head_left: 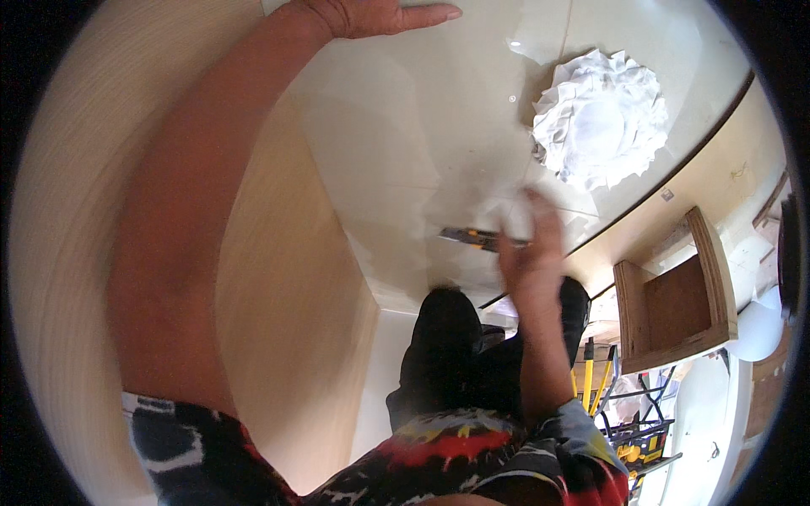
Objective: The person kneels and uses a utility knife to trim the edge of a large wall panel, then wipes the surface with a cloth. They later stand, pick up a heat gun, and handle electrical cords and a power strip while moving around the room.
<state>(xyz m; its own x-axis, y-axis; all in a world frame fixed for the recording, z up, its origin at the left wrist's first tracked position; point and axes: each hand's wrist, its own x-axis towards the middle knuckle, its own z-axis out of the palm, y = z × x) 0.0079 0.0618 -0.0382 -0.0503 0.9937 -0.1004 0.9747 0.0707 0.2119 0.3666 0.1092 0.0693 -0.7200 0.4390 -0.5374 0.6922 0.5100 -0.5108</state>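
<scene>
My right hand [535, 244], blurred by motion, is closed on a black-and-yellow utility knife [475, 238]. The knife's tip points left, over the pale glossy surface [405, 152]. Part of my left hand [367, 17] shows at the upper edge, a digit stretched out to the right above the same surface. The frame cuts off the rest of that hand, and I see nothing held in it. My left forearm runs up along a light wood-grain panel [287, 228].
A round, white ruffled piece [599, 122] lies at the upper right. To the right are an open wooden box frame [675, 295], a pale rounded object [757, 329] and yellow-and-black equipment [633, 438]. My knees [447, 329] in dark trousers are below.
</scene>
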